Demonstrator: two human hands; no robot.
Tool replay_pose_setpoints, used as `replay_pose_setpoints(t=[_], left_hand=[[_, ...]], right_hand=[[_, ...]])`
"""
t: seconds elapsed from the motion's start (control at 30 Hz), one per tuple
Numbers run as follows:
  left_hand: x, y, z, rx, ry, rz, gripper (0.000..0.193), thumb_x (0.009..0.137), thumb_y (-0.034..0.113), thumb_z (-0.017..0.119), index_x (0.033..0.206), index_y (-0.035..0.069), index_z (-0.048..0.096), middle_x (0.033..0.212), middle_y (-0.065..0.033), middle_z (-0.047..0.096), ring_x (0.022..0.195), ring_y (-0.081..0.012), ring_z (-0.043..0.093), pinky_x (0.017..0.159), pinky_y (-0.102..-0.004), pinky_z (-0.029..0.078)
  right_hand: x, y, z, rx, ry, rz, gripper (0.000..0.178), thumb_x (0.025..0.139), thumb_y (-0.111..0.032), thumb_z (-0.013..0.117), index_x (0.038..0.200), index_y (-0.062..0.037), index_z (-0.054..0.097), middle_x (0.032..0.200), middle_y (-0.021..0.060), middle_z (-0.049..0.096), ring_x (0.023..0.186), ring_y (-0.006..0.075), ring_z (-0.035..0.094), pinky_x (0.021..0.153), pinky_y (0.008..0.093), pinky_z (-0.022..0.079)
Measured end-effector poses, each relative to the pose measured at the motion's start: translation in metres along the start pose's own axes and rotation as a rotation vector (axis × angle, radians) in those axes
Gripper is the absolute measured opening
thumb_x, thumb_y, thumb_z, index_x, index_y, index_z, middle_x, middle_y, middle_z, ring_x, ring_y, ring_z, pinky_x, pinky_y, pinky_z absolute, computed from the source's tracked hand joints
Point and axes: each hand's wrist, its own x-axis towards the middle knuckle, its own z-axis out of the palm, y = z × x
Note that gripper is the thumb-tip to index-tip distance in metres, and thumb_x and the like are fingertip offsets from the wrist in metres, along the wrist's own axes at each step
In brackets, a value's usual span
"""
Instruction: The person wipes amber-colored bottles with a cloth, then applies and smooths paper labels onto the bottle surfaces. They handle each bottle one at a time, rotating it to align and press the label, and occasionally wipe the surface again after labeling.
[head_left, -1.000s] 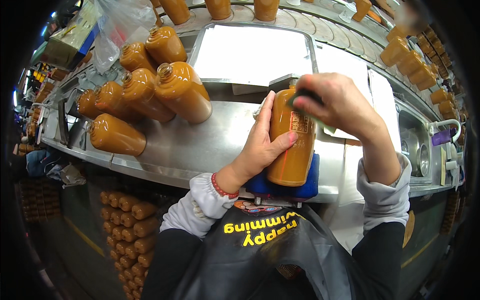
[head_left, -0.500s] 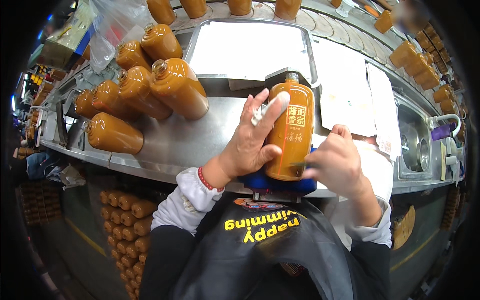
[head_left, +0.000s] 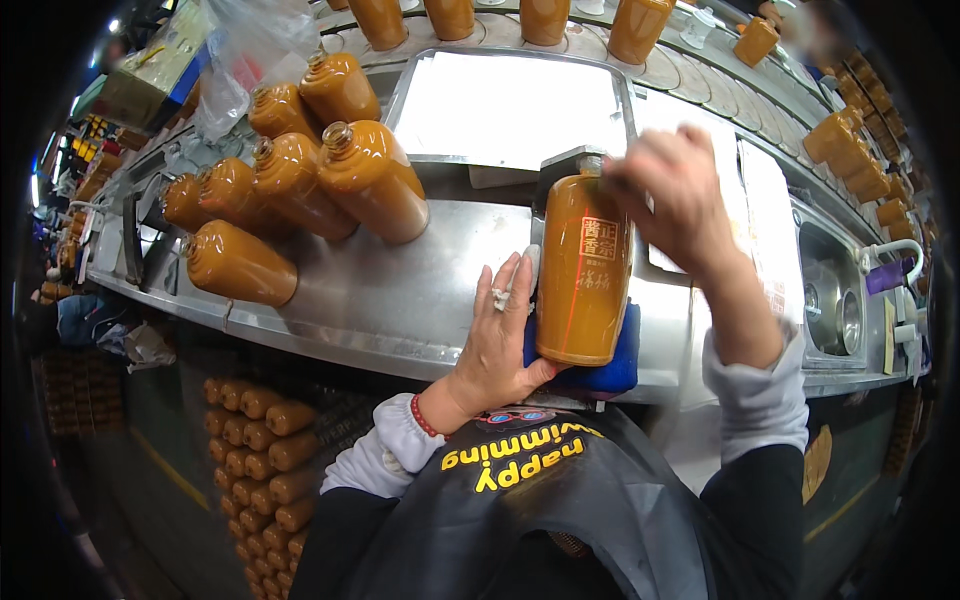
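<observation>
Got an amber-brown bottle (head_left: 585, 320) at centre, lying print-up on a blue pad (head_left: 626, 350) at the near edge of the steel counter (head_left: 460, 270), neck end away from the body, by a dark bracket (head_left: 553, 170). See left hand (head_left: 495, 345) open, fingers apart, flat along the bottle's left side with thumb at its base, gripping nothing; white wrap (head_left: 502, 297) on a finger, red bead bracelet (head_left: 421, 417) at the wrist. See right hand (head_left: 675, 205) curled at the bottle's right shoulder, near the neck, blurred; cannot tell whether pinching anything. Also seen: clustered brown bottles (head_left: 372, 190) at left, white sheets (head_left: 510, 105) in a metal tray (head_left: 629, 120) beyond, conveyor (head_left: 690, 85) at back, sink (head_left: 825, 240) at right, stacked bottles (head_left: 258, 435) below at left.
</observation>
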Motion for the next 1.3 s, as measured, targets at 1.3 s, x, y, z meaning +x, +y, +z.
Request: replay_pose_setpoints(t=[1.3], left_hand=[[0.060, -0.006, -0.053, 0.130, -0.194, 0.404, 0.050, 0.102, 0.056, 0.046, 0.137, 0.027, 0.065, 0.133, -0.0041, 0.064, 0.136, -0.0252, 0.044, 0.125, -0.0540, 0.013]], right_hand=[[-0.133, -0.064, -0.038, 0.691, 0.215, 0.751, 0.033, 0.100, -0.001, 0.055, 0.133, 0.0032, 0.057, 0.127, 0.0177, 0.063, 0.101, 0.0181, 0.063, 0.081, 0.0283, 0.054]])
